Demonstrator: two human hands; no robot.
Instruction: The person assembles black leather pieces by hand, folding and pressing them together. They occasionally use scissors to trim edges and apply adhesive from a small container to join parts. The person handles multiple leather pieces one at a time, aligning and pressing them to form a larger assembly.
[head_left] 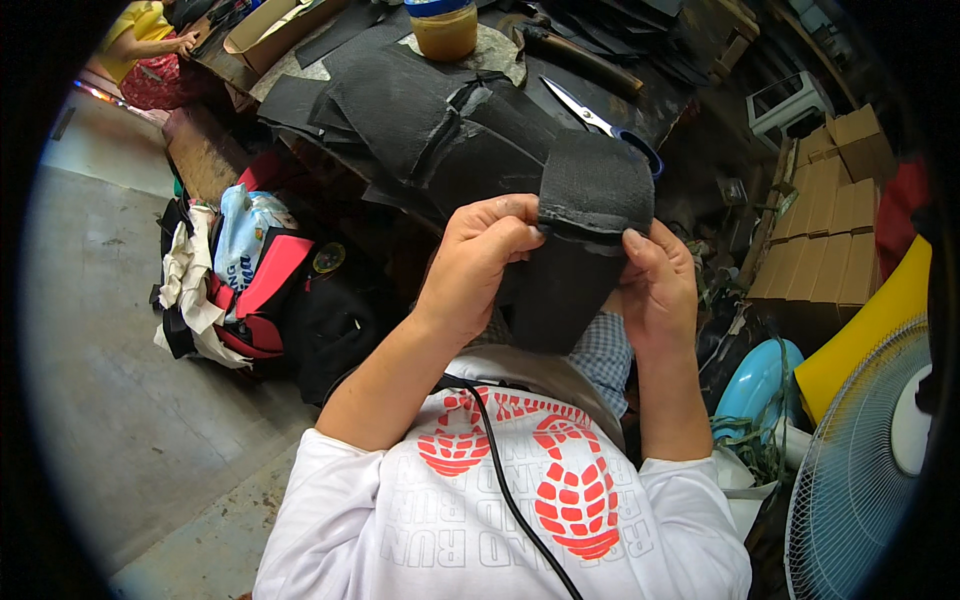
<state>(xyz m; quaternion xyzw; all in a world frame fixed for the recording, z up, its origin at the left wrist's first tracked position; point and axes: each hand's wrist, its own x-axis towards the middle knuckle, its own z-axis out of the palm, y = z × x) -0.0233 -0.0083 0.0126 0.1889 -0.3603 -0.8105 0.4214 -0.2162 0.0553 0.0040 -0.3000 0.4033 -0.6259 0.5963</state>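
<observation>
A black fabric-like piece (597,185) with a raised seam across its middle is stretched between my hands, above my lap. My left hand (470,255) pinches the seam's left end between thumb and fingers. At the opposite end, my right hand (660,280) grips the edge, thumb on top and fingers partly hidden behind. The lower half of the piece hangs down toward my knees. Just beyond it lie scissors (583,108) with dark blue handles, partly covered by the piece. Several similar black pieces (390,110) are heaped on the work table to the left.
A jar (445,32) of yellowish-brown paste stands at the table's far side. Scraps and bags (245,270) are piled on the left. To the right are cardboard boxes (825,220), a blue basin (757,385) and a fan (865,470). A person in yellow (135,40) works at far left.
</observation>
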